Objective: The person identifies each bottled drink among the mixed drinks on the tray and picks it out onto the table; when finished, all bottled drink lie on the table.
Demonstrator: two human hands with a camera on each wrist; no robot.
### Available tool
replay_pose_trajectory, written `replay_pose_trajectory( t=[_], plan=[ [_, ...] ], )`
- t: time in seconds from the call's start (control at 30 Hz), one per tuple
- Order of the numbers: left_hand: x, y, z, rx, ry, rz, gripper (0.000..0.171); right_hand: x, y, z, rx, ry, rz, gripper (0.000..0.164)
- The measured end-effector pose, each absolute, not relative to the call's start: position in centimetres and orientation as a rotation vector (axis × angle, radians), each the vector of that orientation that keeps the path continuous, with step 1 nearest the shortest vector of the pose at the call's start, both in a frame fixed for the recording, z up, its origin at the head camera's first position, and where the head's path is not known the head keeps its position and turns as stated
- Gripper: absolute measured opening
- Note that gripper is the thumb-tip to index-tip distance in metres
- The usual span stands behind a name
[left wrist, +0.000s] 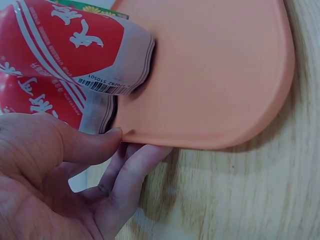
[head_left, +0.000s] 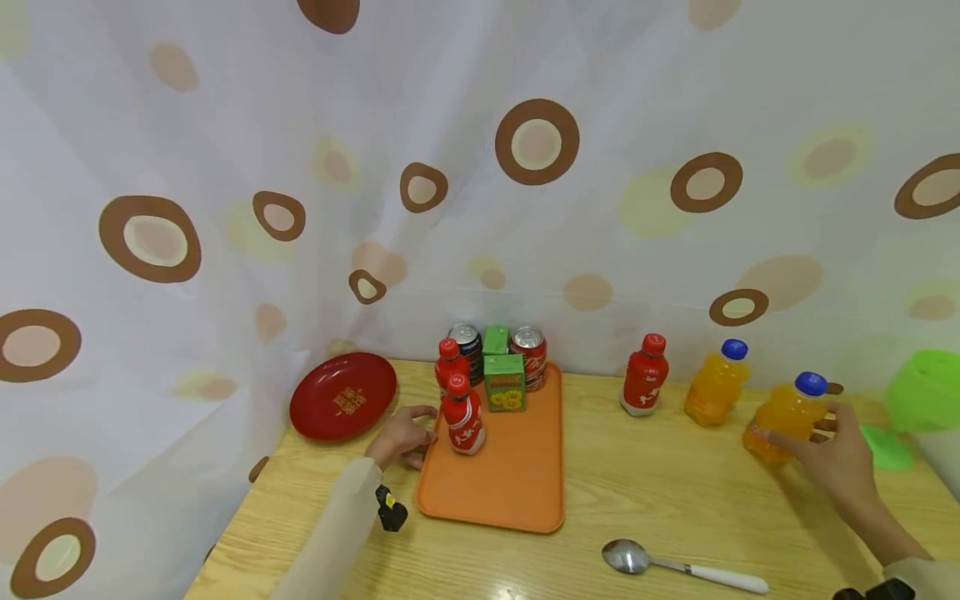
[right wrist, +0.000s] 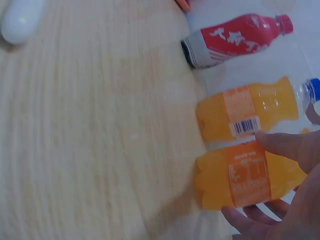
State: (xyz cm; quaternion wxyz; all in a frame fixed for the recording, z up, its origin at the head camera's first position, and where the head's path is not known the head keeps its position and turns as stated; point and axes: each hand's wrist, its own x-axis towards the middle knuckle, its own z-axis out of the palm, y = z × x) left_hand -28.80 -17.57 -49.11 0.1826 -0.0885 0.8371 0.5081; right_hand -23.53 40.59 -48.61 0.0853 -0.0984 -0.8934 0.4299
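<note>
My left hand [head_left: 401, 437] pinches the left rim of an orange tray [head_left: 510, 483], thumb on top and fingers beneath, as the left wrist view shows. Two red-and-white bottles stand on that side of the tray, the front bottle [head_left: 464, 417] partly hiding the rear bottle [head_left: 450, 362]. Off to the right, my right hand [head_left: 836, 458] grips an orange drink bottle [head_left: 787, 414] with a blue cap, thumb and fingers on opposite sides. It stands upright or nearly so; whether its base touches the table cannot be told. A second orange drink bottle [right wrist: 250, 107] is close beside it.
Green juice cartons [head_left: 505, 385], a dark can [head_left: 467, 340] and a red can [head_left: 531, 350] fill the tray's back. Left is a red plate [head_left: 343, 396]. Another red bottle [head_left: 644, 377], a spoon [head_left: 630, 557] and a green container [head_left: 926, 392] are rightward. A patterned curtain [head_left: 465, 100] hangs behind.
</note>
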Motion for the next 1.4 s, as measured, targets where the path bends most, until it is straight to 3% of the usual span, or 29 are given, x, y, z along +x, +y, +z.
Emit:
replay_pose_trajectory(
  t=[0.3,0.67,1.1,1.27,1.4],
  plan=[
    [-28.7,-17.8,-49.0,-0.260,2.365,1.418,0.049,-25.3,41.9,-48.9,-0.173,-2.690,1.258,0.099],
    [-28.5,-18.1,-48.8,-0.246,2.363,1.429,0.049,-25.1,41.6,-48.5,-0.153,-2.747,1.275,0.090],
    [-28.3,-17.9,-49.1,-0.262,2.377,1.414,0.051,-24.9,41.7,-49.0,-0.160,-2.734,1.399,0.096],
    [-28.4,-17.7,-49.0,-0.250,2.362,1.420,0.050,-24.9,41.9,-49.3,-0.139,-2.702,1.404,0.084],
    [-28.4,-17.6,-48.6,-0.229,2.365,1.421,0.050,-25.0,42.3,-49.2,-0.097,-2.704,1.460,0.087]
  ],
)
